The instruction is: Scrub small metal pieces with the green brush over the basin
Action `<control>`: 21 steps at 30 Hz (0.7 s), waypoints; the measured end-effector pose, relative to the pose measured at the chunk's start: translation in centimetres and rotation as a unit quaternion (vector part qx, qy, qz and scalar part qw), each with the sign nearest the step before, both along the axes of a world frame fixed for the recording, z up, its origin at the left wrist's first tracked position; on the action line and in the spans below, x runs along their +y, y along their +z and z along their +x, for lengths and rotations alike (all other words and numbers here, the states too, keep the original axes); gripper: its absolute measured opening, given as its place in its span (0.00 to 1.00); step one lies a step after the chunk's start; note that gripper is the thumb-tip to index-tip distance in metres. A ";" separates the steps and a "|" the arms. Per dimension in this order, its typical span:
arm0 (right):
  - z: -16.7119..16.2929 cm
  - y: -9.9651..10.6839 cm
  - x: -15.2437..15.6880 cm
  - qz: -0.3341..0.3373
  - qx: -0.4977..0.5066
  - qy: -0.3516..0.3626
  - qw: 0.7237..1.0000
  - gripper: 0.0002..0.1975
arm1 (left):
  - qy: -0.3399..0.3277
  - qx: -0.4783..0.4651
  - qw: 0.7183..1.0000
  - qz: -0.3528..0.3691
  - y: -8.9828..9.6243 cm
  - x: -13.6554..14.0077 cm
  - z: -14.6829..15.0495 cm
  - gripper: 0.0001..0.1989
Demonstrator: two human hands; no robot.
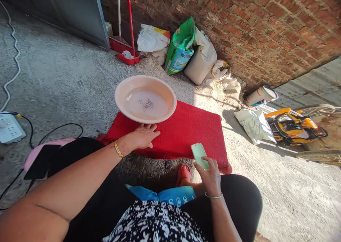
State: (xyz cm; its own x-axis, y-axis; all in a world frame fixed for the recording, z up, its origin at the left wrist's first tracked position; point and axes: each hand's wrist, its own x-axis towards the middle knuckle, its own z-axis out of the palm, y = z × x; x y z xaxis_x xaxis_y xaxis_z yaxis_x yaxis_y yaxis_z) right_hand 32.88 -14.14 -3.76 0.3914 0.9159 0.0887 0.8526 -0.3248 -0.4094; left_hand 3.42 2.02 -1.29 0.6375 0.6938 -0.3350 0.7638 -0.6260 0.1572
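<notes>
My left hand (143,137) is open, fingers spread, palm down over the red plush cloth (191,123), its fingertips close to the near rim of a pale pink basin (145,79). The basin holds cloudy water with a dark patterned patch in the middle. In my right hand (211,176) is a flat, light green piece (199,152) with rounded corners, gripped at its near end; whether it is a brush or a phone I cannot tell. It is held above the cloth's near edge. The cloth lies over a low, flat support and hangs down its near side.
A power strip (10,127) with cables lies at the left, near a pink seat (50,144) with a black flat object. A red dustpan (128,59), a green sack (181,47) and a white sack (201,62) stand along the brick wall. At right are a bucket (262,94) and a yellow toy motorcycle (295,125).
</notes>
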 end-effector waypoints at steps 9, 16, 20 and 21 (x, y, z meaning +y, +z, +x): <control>-2.4 -0.1 2.6 -0.037 -0.057 0.077 0.995 0.17 | 0.009 -0.005 1.000 -0.005 0.2 -0.3 -0.4 0.32; 1.8 1.4 2.3 -0.042 -0.035 -0.072 0.996 0.24 | -0.002 -0.007 1.000 0.013 0.0 -0.1 -0.2 0.32; -0.6 0.8 3.4 0.018 0.032 0.029 0.999 0.23 | -0.004 -0.031 0.999 0.024 -0.8 0.1 -0.3 0.31; -1.6 0.5 3.8 0.028 0.041 0.060 0.997 0.22 | -0.003 -0.034 0.999 0.025 -1.0 0.1 -0.4 0.31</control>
State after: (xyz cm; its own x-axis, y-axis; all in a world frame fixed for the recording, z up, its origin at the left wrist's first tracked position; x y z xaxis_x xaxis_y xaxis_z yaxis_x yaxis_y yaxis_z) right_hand 31.29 -10.38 -3.25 0.2881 0.9509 0.1133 0.8470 -0.1978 -0.4934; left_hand 3.05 2.10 -2.29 0.6609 0.7054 -0.2561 0.7494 -0.6382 0.1761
